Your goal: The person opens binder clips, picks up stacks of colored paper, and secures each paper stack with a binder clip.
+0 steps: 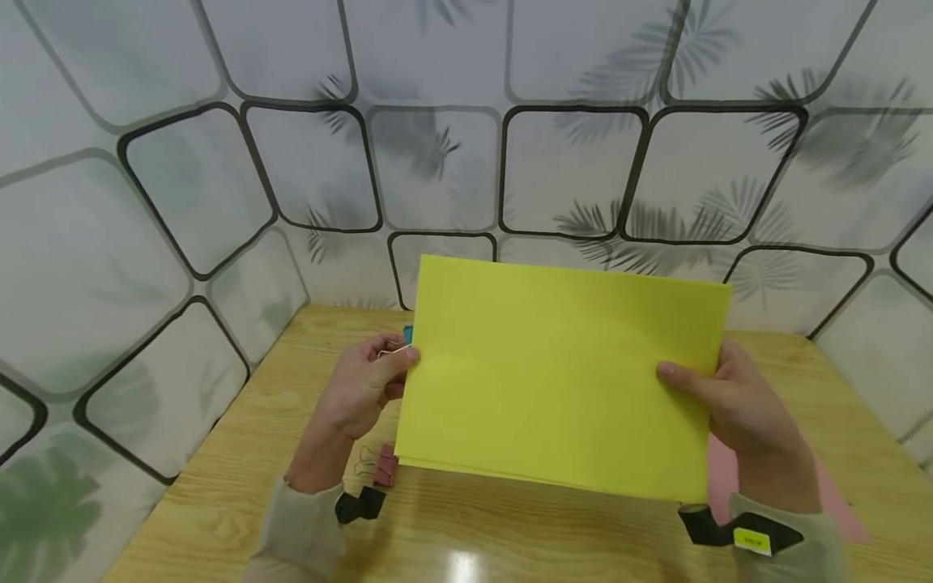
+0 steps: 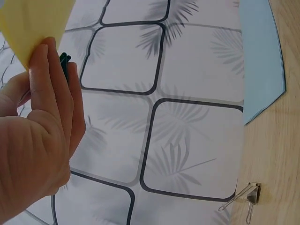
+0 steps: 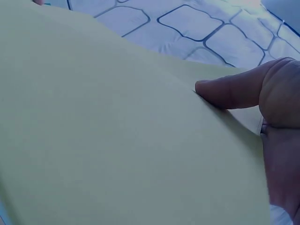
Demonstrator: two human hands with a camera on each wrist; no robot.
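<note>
Yellow sheets [image 1: 561,380]: one stack, with more than one layer showing along the bottom edge. Held up in the air over the middle of the worktop [image 1: 240,486], slightly tilted, overlapping its far edge in the head view. Probably very light; thin and pliant, yet with enough body to stand out nearly flat between two grips. Bowed near the right-side grip in the right wrist view. Likely smooth, so apt to slide layer on layer; liable to crease under a hard pinch. Best taken by the short edges, about midway up, thumbs flat in front, fingers spread broadly behind.

Pink paper [image 1: 838,510]: lying toward the right edge of the worktop, partly hidden.

Blue paper [image 2: 262,61]: on the worktop, at an edge along the printed wall covering [image 2: 197,145].

Right hand [image 1: 761,413]: clamped on the right short edge of the stack, thumb across the front, fingers mostly hidden behind.

Left hand [image 1: 360,389]: pinched on the left short edge, thumb tip just over the front.

Pink binder clip [image 1: 385,466]: on the worktop, by the stack's lower left corner as viewed.

Dark binder clip [image 2: 253,193]: near the same worktop edge as the blue paper, wire handles splayed.

Teal binder clip [image 1: 407,334]: at the left fingertips, beside the stack; whether fastened on, impossible to tell.
</note>
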